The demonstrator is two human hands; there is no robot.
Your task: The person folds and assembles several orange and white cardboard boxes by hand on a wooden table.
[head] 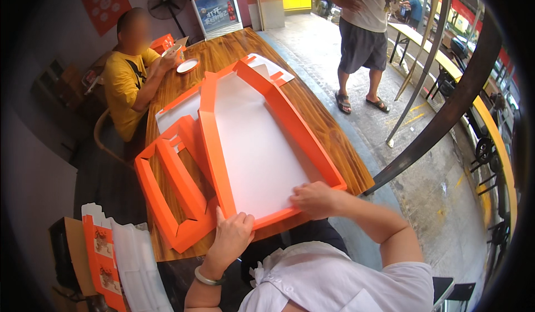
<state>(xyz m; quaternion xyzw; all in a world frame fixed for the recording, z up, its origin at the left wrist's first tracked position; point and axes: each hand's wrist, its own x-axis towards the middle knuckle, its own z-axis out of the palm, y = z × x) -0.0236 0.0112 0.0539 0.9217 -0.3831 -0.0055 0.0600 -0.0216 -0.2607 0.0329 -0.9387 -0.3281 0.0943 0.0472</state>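
Note:
A large shallow cardboard box [263,144], orange on its walls and white inside, lies in front of me on the wooden table [342,153]. My left hand [234,230] grips its near left corner, the thumb pointing up along the outer wall. At the near wall, my right hand [315,199] has its fingers curled over the edge, partly inside the box; the fingertips are slightly blurred. Left of the box rests an orange cardboard frame [167,190] with long openings. The box's far end folds up in angled flaps.
White-and-orange cardboard [276,71] lies under the box's far end. A seated person in yellow [125,82] holds a paper bowl [172,52] beside a round lid [187,66]. Another person [363,40] stands beyond the table. Printed orange cardboard [102,253] and clear plastic trays [136,257] stand at the lower left.

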